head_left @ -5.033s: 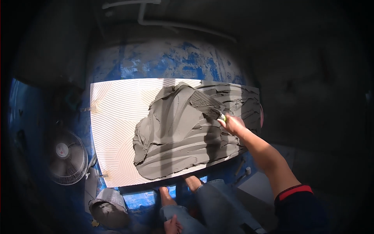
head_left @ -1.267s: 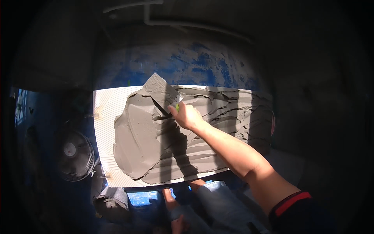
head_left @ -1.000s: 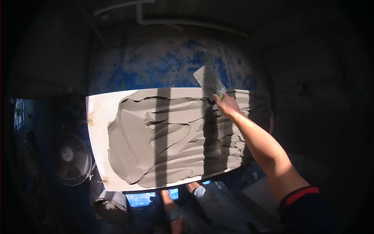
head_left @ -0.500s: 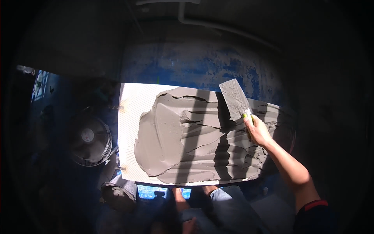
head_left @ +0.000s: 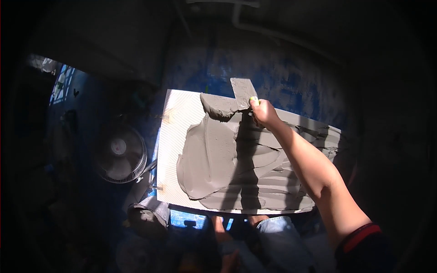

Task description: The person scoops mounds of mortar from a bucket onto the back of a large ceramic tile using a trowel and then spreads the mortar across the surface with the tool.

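Note:
My right hand [head_left: 265, 113] is closed around the handle of a flat trowel [head_left: 243, 93]. The blade is smeared with grey and reaches over the far edge of a white ribbed board [head_left: 172, 136]. Wet grey mortar [head_left: 214, 154] covers most of this board in ridges and smooth patches. A thick roll of mortar lies near the far edge, just left of the trowel. Low in the picture, what looks like my left hand [head_left: 230, 260] hangs in deep shadow near my legs; its fingers cannot be made out.
A round fan [head_left: 120, 152] stands left of the board. Near the board's front left corner is a grey-smeared bucket [head_left: 152, 214]. Behind the board rises a worn blue wall [head_left: 287, 93] with a pipe [head_left: 273, 32] above. My legs are close to the front edge.
My right hand and the trowel have moved left along the board's far edge. A thick roll of mortar now stands at the far left of the spread layer. The view has shifted.

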{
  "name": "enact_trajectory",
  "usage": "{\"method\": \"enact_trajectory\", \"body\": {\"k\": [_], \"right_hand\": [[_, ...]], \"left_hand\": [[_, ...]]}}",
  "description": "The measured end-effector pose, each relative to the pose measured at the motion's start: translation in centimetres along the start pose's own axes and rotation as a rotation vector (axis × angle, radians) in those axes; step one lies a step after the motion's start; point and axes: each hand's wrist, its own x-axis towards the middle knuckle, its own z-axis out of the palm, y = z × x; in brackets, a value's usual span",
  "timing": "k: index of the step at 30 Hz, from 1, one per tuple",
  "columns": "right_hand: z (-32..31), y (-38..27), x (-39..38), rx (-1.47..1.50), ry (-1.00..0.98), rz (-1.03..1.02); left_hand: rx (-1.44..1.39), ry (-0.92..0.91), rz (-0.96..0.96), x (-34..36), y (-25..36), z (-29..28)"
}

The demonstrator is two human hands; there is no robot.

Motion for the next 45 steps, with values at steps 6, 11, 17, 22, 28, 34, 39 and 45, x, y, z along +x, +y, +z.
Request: {"method": "enact_trajectory", "body": {"k": [6, 11, 17, 22, 28, 34, 39, 45], "right_hand": [[-1.9, 1.3, -8.7, -0.153, 0.196, -0.25], [5.1, -4.7, -15.2, -0.031, 0.037, -0.225], [-4.1, 4.6, -18.9, -0.065, 0.027, 0.111], [-14.2, 18.9, -23.1, -0.146, 0.231, 0.436], [-22.1, 26.8, -22.4, 0.66, 0.401, 0.773], [-8.6, 11.1, -20.1, 1.202, 0.166, 0.729], [6.6, -5.0, -19.4, 0.896, -0.234, 0.384], [-1.1, 3.8, -20.7, 0.006, -0.238, 0.164]], "left_hand": [[0.003, -0.064, -0.141, -5.1, 8.9, 0.5], [0.011, 0.002, -0.238, -7.1, 11.5, -1.8], [0.182, 0.06, 0.008, -5.6, 10.7, -4.8], [0.409, 0.016, -0.104, -4.6, 13.2, -4.2], [0.376, -0.01, -0.049, -7.6, 17.4, -3.5], [0.39, 0.037, 0.172, -8.7, 18.6, -1.8], [0.319, 0.039, -0.174, -6.4, 16.9, -3.6], [0.348, 0.122, -0.245, -7.7, 19.2, -1.7]]}}
